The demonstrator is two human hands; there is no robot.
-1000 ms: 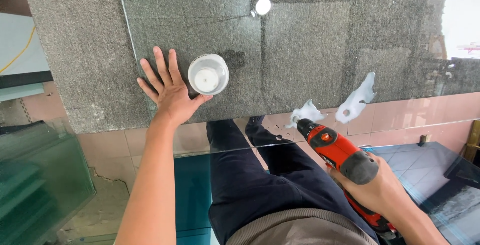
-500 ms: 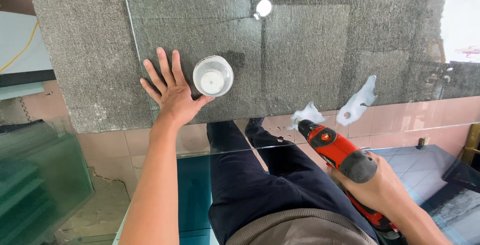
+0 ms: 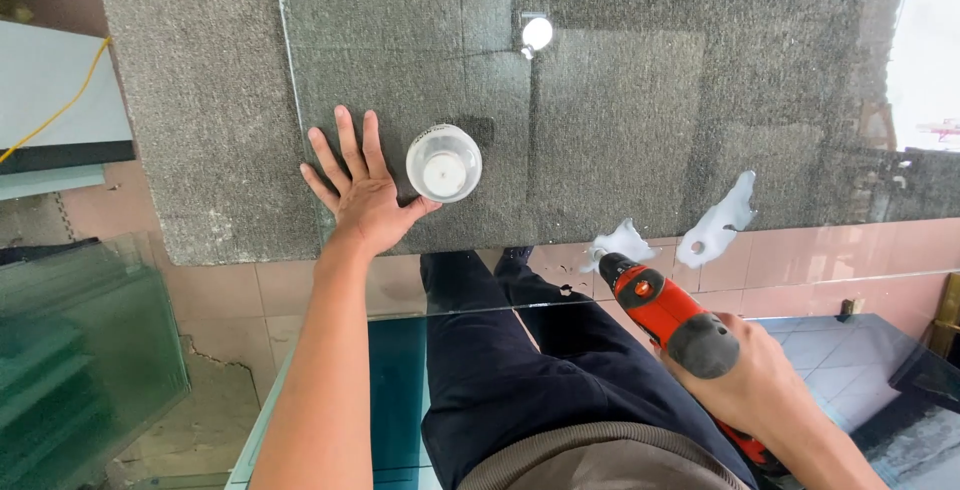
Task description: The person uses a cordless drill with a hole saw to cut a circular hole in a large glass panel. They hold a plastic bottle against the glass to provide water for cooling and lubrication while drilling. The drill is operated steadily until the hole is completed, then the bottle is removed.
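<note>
Nearest the camera, below the near edge of the glass sheet [image 3: 620, 100], dark trousers [image 3: 500, 380] and the person's lap are seen; a red and black power drill [image 3: 668, 315] is gripped there in the right hand [image 3: 745, 380], the fingers clenched round its grey collar and handle; its long axis runs diagonally, from the hand at lower right up toward the upper left, and its nose points at the sheet's near edge, where a white crumpled scrap [image 3: 622, 240] lies; whether the tip touches the glass cannot be told. Just beside that scrap, further right along the same edge, a second white piece with a small hole [image 3: 715, 225] is seen. Further onto the sheet, left of the drill, the left hand [image 3: 362, 195] is laid flat and open, fingers spread, palm pressed on the glass and grasping nothing; a small clear round cup [image 3: 443, 162] stands upright just beside its thumb, apparently touching. Beyond the cup, toward the sheet's far side, a small bright round spot [image 3: 536, 34] is seen, perhaps a hole already made, though this cannot be confirmed; it is judged that the drill is readied rather than cutting, with the work near the edge yet to be done. Under the sheet a grey carpeted surface [image 3: 200, 100] is spread; stacked green glass panes [image 3: 80, 350] lie at far left.
</note>
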